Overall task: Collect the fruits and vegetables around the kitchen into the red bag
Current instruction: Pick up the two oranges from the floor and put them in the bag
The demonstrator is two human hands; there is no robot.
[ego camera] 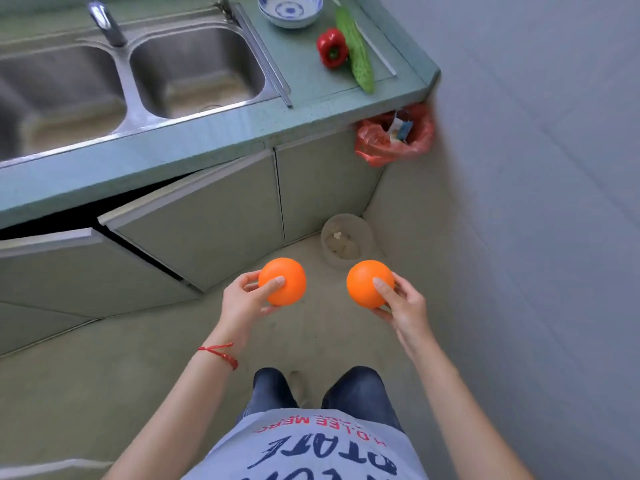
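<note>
I see open floor [311, 341] ahead of me, running toward the corner. The red bag [394, 140] hangs just under the table [207, 133] edge, against the wall [519, 168]; its mouth faces up, though the table's overhang crowds it from above. A clear tub [346, 240] sits on the floor below it. On my left, a cabinet door [194, 230] stands ajar, jutting into the passage.

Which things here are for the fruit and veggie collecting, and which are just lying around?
For the job:
orange in left hand
orange in right hand
red pepper
cucumber
red bag

Just lying about:
blue-patterned bowls
sink
tap
round tub on floor
</note>
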